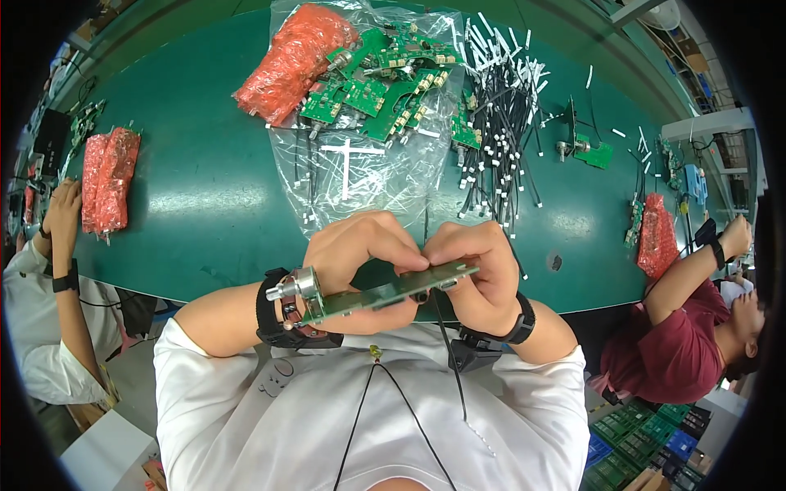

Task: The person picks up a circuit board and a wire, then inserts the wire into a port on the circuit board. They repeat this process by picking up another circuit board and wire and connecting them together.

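A green circuit board (385, 295) is held nearly edge-on in front of my chest, tilted up toward the right. A silver knob-like part (296, 286) sticks out at its left end. My left hand (360, 254) is closed around the board's middle, thumb and fingers on both sides. At the board's right end, my right hand (485, 274) is closed, its fingertips meeting those of my left hand. A thin black cable (449, 352) hangs below the board by my right fingers. Whether those fingers also pinch the cable is hidden.
Ahead lies a clear plastic bag (360, 184) with green circuit boards (364, 96) and a red bubble-wrap bundle (299, 57). Right of it are many black cables (499, 147) with white ends. Co-workers sit at both sides, near more red bundles (110, 180). The green table (205, 213) curves around.
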### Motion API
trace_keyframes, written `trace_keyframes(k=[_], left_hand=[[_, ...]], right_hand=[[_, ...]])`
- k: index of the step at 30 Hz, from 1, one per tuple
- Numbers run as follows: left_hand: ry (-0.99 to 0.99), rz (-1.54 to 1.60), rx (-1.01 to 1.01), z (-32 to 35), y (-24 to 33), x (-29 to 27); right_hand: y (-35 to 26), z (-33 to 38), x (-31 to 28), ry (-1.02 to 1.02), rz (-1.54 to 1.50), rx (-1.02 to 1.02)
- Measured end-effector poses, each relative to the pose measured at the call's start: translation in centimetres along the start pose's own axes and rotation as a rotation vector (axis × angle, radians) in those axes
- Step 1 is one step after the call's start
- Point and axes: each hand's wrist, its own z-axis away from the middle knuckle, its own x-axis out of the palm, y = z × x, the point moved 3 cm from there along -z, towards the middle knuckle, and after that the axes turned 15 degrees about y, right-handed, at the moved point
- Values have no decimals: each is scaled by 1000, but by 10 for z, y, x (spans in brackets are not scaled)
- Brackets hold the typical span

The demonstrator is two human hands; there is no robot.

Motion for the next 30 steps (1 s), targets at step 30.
trace_keyframes(k=[30], left_hand=[[-142, -18, 86, -6, -4, -8]], right_hand=[[1, 9, 3, -71, -50, 154]])
